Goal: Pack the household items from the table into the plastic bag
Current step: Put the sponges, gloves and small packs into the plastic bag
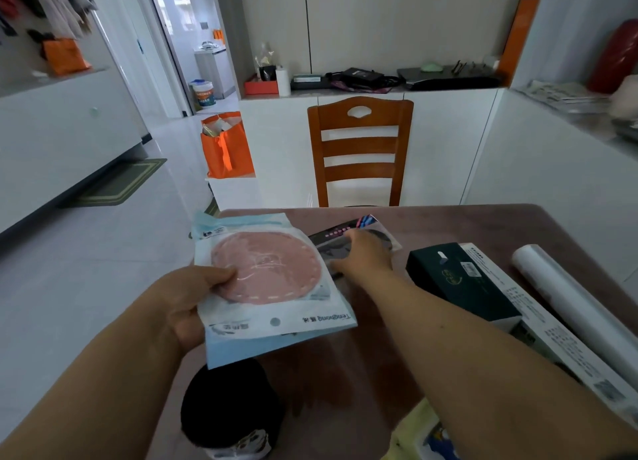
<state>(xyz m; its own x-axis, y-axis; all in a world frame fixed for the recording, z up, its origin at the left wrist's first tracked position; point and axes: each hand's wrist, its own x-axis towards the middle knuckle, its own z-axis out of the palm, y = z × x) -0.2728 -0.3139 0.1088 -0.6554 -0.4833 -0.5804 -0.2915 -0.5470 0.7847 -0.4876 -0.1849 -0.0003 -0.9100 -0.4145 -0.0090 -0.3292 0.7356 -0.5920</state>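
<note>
Above the table [431, 224], left hand [193, 300] pinching pink disc packet [269, 280], right hand [362, 252] beside it gripping dark packet [340, 243]

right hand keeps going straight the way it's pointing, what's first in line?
The right hand already lies on the dark packet; past that, bare table, then probably the wooden chair, though depth is unclear.

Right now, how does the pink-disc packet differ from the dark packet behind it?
The pink-disc packet is lifted, gripped by the left hand; the dark packet lies on the table under the right hand. The first is pale blue-white, the second mostly black. Both are flat.
</note>
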